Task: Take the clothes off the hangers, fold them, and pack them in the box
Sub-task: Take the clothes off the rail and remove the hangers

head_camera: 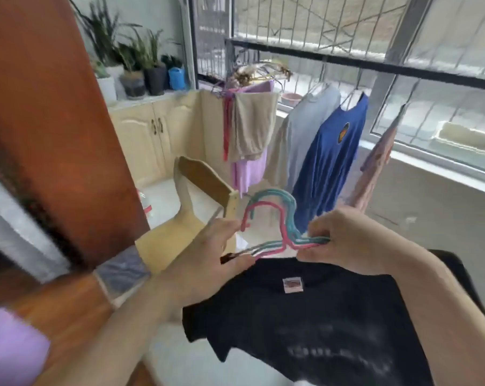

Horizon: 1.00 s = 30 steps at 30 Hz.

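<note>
Hangers level; hooks point up.

Both hands on pink and teal hangers, apparently above a black T-shirt.

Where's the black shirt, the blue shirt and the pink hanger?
Black shirt [305, 316]: head view, middle of its back.
Blue shirt [327, 162]: head view, middle of its front.
Pink hanger [263, 205]: head view, top of its hook.
</note>
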{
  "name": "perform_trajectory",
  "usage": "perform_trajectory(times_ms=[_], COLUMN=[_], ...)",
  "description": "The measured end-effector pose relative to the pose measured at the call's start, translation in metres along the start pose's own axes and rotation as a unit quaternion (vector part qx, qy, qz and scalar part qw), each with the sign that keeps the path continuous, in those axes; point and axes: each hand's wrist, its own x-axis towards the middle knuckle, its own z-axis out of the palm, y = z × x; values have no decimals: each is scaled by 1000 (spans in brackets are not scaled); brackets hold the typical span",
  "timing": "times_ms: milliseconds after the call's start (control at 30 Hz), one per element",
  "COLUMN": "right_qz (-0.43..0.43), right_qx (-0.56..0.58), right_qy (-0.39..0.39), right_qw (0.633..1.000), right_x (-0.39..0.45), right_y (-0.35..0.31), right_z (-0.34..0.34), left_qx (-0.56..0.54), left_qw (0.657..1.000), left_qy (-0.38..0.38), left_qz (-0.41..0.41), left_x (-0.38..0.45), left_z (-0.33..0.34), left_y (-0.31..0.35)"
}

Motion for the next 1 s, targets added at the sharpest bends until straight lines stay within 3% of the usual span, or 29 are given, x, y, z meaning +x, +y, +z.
perform_trajectory(times_ms=[167,267,367,467,567,667,767,1000], right_qz=[-163,-254,-354,-403,-330,-302,-340,-503], right_qx=[33,67,126,228,380,388,396,376], right_qy=[0,15,28,84,94,24,-69,-159], right_qw=[986,965,926,882,859,871,850,762], right_x=[14,37,63,92,126,159,173,129], right_y=[-159,-239,-313,-374,-428,-504,-606,-868], right_z=[1,32,70,101,140,192,234,267], left_qx=[103,238,303,239,186,185,177,53], left_qw=[983,932,897,889,859,815,771,642], left_qy=[151,273,307,328,368,397,434,566], left_qz=[25,-8,-93,-213,-302,-380,-432,-514], left_x=[-104,-159,-213,-269,-329,-386,-431,-522], left_z=[-83,-123,-166,-222,-286,-340,-385,-469], left_y=[-10,-36,-76,-122,-167,-196,-212,-241])
